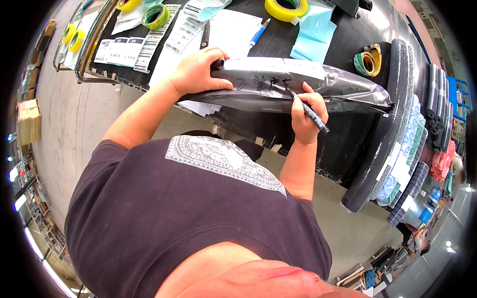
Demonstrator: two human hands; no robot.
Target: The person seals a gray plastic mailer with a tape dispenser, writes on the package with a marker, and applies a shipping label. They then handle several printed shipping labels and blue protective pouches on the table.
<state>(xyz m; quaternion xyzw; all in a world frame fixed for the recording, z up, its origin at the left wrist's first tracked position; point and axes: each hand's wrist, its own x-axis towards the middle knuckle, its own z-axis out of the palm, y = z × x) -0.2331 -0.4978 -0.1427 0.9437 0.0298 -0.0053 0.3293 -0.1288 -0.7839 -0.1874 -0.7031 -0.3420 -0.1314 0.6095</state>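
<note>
A long package wrapped in black plastic (268, 88) lies across the front of the black table, with dark handwritten marks on its surface. My left hand (201, 72) is closed on its left end, thumb pressed along the top. A small black piece like a marker cap (217, 64) shows between that hand's thumb and fingers. Gripped in my right hand (307, 113) is a black marker (315, 117), tilted, its tip at the last of the marks. Behind the package lie white paper sheets (237, 31) and a blue-and-white pen (259, 33).
Rolls of tape, one of them yellow (285, 11), and light blue sheets (314, 35) sit at the back. A green-and-yellow tape roll (366, 63) lies at the right, beside a long black plastic-wrapped roll (382, 129). Printed labels (119, 51) cover the table's left side.
</note>
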